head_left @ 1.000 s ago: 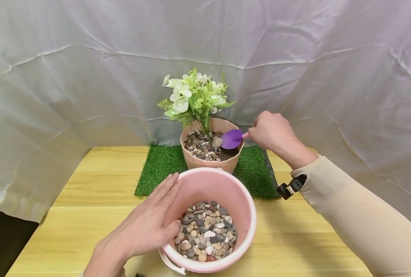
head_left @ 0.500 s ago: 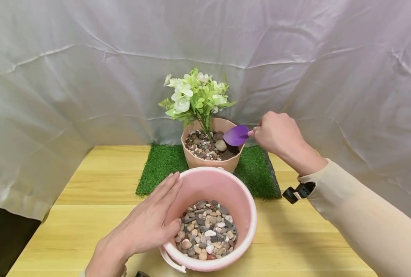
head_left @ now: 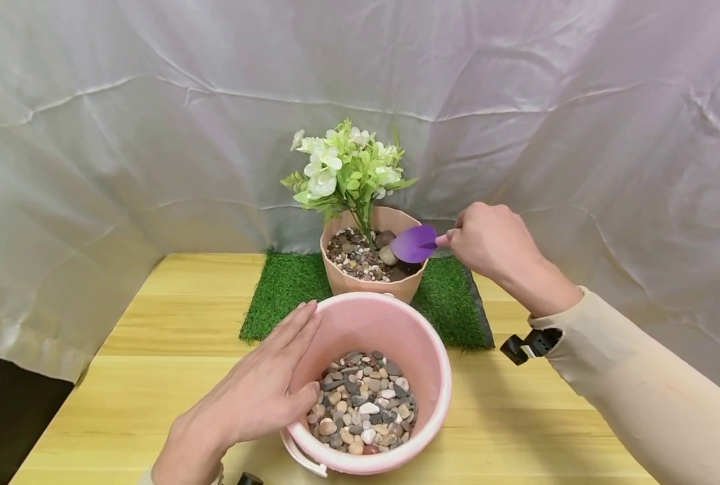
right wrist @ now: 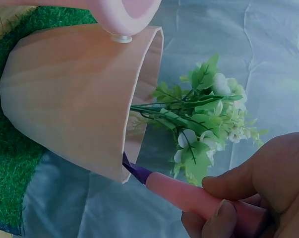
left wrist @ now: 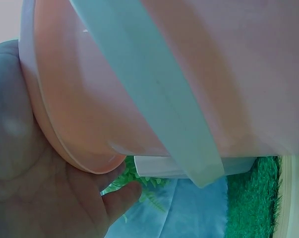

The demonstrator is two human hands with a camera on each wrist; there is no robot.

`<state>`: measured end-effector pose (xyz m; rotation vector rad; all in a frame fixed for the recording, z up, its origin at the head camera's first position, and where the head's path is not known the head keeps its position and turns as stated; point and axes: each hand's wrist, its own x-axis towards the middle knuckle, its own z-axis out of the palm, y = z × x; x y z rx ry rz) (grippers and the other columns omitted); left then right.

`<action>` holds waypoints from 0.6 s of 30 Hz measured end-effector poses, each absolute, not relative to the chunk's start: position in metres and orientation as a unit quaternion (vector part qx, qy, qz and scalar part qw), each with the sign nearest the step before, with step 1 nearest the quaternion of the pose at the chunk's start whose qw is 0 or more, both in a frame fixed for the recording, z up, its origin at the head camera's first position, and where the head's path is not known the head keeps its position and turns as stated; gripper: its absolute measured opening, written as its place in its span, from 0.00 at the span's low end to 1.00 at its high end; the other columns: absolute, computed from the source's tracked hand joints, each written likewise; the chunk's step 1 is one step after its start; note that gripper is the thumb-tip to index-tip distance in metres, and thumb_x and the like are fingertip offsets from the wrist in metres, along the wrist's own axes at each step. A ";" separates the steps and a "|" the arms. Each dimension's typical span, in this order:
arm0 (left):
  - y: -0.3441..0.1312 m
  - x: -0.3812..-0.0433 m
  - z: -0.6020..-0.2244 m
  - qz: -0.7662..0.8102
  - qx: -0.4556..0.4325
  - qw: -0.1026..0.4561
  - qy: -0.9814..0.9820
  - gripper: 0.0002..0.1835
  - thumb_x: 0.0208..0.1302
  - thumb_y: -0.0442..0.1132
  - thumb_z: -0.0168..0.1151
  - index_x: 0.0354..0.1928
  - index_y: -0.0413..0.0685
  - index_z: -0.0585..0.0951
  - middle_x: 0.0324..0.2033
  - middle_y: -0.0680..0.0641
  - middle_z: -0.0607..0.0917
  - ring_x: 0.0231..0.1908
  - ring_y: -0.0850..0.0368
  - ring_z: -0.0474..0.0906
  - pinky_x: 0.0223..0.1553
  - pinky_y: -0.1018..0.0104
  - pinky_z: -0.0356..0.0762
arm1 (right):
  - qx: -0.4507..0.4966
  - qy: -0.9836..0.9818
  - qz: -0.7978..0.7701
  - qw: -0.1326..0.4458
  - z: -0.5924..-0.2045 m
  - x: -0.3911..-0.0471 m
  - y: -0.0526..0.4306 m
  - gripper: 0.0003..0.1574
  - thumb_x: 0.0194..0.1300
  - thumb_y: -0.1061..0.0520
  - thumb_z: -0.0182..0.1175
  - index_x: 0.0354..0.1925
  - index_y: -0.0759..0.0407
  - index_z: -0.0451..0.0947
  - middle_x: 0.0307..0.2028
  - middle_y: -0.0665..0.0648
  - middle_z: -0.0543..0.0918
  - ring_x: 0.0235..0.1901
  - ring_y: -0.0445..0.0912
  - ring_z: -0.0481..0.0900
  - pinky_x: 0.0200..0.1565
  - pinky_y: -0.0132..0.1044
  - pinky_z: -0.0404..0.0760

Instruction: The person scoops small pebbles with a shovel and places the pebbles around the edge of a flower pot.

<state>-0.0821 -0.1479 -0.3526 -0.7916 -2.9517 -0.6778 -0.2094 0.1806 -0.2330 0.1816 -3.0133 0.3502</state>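
My right hand (head_left: 496,244) grips the pink handle (right wrist: 181,194) of a small trowel, its purple blade (head_left: 415,244) dipping inside the rim of a peach flower pot (head_left: 368,285). The blade's tip is right at a round tan stone (head_left: 387,255). A white-flowered plant (head_left: 350,165) stands in the pot among small gravel (head_left: 360,256), with a dark patch at the right side. My left hand (head_left: 256,391) rests with straight fingers along the left rim of a pink bucket (head_left: 438,377), thumb over the inner edge. Mixed pebbles (head_left: 366,404) cover the bucket's bottom.
The pot stands on a green turf mat (head_left: 287,289) on a wooden table (head_left: 153,337). The bucket is close in front of the pot. Its white handle (left wrist: 154,94) hangs down outside. A grey cloth (head_left: 214,148) encloses the back and sides.
The right hand and trowel have drawn slightly to the right, and the blade has shifted off the tan stone, then back close to it. The left hand keeps its place on the bucket.
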 end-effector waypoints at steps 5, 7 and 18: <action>-0.148 -0.083 -0.352 -0.213 -0.255 0.009 -0.943 0.50 0.66 0.50 0.63 0.84 0.43 0.51 0.85 0.48 0.42 0.84 0.48 0.42 0.82 0.47 0.52 | 0.068 -0.989 0.117 0.058 -0.233 -0.209 0.181 0.22 0.75 0.46 0.56 0.27 0.50 0.87 0.26 0.54 0.87 0.29 0.56 0.80 0.34 0.52 0.79; -0.148 -0.083 -0.352 -0.214 -0.255 0.011 -0.943 0.50 0.66 0.50 0.63 0.84 0.43 0.51 0.85 0.48 0.43 0.84 0.48 0.42 0.82 0.47 0.51 | 0.071 -0.988 0.118 0.063 -0.233 -0.209 0.181 0.22 0.76 0.47 0.56 0.27 0.51 0.87 0.26 0.53 0.87 0.28 0.56 0.80 0.34 0.51 0.79; -0.147 -0.083 -0.352 -0.218 -0.249 0.003 -0.944 0.50 0.66 0.51 0.62 0.84 0.43 0.52 0.85 0.49 0.43 0.84 0.49 0.42 0.82 0.47 0.52 | 0.073 -0.989 0.109 0.066 -0.239 -0.211 0.180 0.22 0.74 0.49 0.53 0.25 0.51 0.85 0.26 0.55 0.86 0.28 0.57 0.80 0.33 0.52 0.80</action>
